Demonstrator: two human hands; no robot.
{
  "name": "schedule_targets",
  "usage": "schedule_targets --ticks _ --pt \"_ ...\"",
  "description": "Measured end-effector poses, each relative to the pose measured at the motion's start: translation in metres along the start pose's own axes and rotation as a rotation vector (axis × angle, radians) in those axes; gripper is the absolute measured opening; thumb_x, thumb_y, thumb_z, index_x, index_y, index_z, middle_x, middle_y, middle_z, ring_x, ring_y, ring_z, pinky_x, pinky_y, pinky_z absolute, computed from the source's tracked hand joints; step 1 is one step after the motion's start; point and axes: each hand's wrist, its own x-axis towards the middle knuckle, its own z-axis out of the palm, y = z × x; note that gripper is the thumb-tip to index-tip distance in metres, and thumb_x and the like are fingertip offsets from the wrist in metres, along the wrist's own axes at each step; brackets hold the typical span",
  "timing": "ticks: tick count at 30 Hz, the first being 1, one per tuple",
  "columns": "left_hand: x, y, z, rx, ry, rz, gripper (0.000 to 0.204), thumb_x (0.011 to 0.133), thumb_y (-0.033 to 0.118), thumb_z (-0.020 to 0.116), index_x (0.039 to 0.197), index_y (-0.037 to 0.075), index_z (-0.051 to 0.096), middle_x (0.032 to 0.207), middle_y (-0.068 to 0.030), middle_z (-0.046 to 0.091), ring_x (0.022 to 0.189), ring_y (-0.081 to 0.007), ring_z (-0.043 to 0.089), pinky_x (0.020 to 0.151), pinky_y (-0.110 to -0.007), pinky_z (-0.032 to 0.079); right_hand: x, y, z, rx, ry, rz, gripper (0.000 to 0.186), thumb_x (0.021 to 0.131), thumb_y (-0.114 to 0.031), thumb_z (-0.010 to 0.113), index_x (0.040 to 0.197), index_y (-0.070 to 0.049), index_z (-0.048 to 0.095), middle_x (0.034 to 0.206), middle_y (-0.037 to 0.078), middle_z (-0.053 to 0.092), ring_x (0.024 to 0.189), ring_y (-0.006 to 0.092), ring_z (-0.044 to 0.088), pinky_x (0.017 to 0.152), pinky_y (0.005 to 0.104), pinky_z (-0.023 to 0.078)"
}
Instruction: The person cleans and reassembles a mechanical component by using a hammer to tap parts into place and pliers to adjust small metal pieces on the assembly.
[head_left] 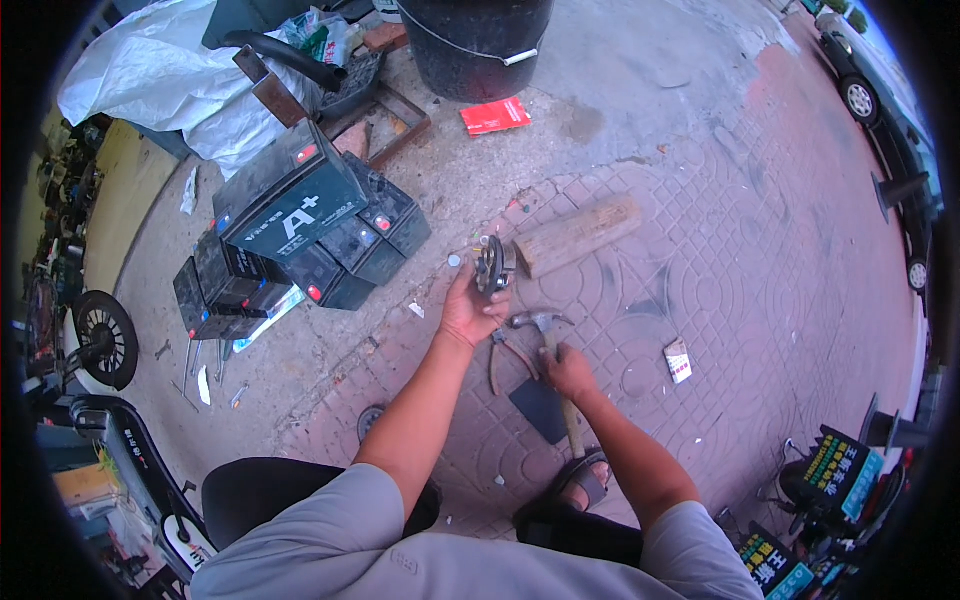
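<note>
My left hand (474, 308) grips a round, dark metal part (490, 266) with brassy bits on its face, raised off the ground; its exact kind I cannot make out. In my right hand (570, 373) is a claw hammer (552, 345), held by its wooden handle with the head pointing away from me. Beneath and between the hands lie pliers (513, 361) with reddish handles. A dark flat sheet (538, 411) rests on the paving under the hammer handle. Just beyond my left hand lies a block of wood (578, 236).
Stacked batteries (300, 215) stand at the left, with loose tools (190, 372) near them. A large black bucket (470, 50) and a red packet (495, 117) are farther off. A small white box (677, 360) lies to the right. Parked cars (870, 100) line the far right; a scooter (140, 470) stands near left.
</note>
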Motion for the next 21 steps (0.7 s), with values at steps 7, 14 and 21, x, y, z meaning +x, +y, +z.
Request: schedule_targets --ticks 7,14,21 --pt "-0.004 0.004 0.006 0.104 0.031 0.000 0.060 0.094 0.056 0.070 0.125 0.004 0.063 0.101 -0.0149 0.066 0.067 -0.0177 0.056 0.048 -0.025 0.042 -0.007 -0.030 -0.005 -0.477 -0.004 -0.123 0.045 0.093 -0.042 0.066 0.105 0.001 0.067 0.095 0.026 0.071 0.094 0.0430 0.070 0.085 0.0508 0.057" --pt "-0.002 0.002 0.026 0.349 0.150 0.154 0.046 0.098 0.046 0.067 0.129 0.011 0.065 0.114 -0.0109 0.073 0.088 -0.0247 0.071 0.068 -0.038 0.059 -0.037 -0.106 0.043 -0.698 0.053 -0.198 0.058 0.087 -0.041 0.073 0.126 -0.002 0.056 0.119 0.016 0.062 0.113 0.0308 0.061 0.084 0.0411 0.057" --pt "0.010 -0.015 0.065 0.557 0.151 0.210 0.043 0.100 0.025 0.068 0.140 0.011 0.059 0.128 -0.0095 0.069 0.111 -0.0253 0.068 0.086 -0.047 0.059 0.009 -0.001 0.104 -0.762 0.157 -0.166 0.037 0.096 -0.032 0.061 0.115 -0.001 0.063 0.112 0.016 0.063 0.109 0.0327 0.063 0.088 0.0441 0.056"
